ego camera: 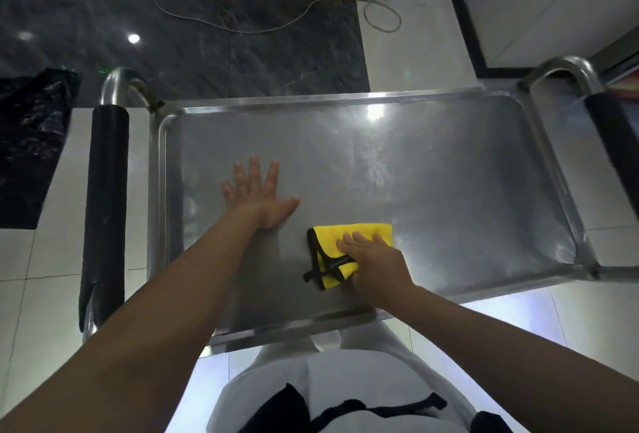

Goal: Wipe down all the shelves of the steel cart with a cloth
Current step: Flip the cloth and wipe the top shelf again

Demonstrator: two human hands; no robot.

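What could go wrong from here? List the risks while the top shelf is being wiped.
1. The left hand rests flat, fingers spread, on the top shelf; it may leave prints on the steel and covers a patch the yellow cloth could miss.
2. The right hand presses the cloth near the front edge; the far corners and raised rim might be skipped.
3. If the cart is free to roll, leaning on it could shift it toward the loose cable on the floor.
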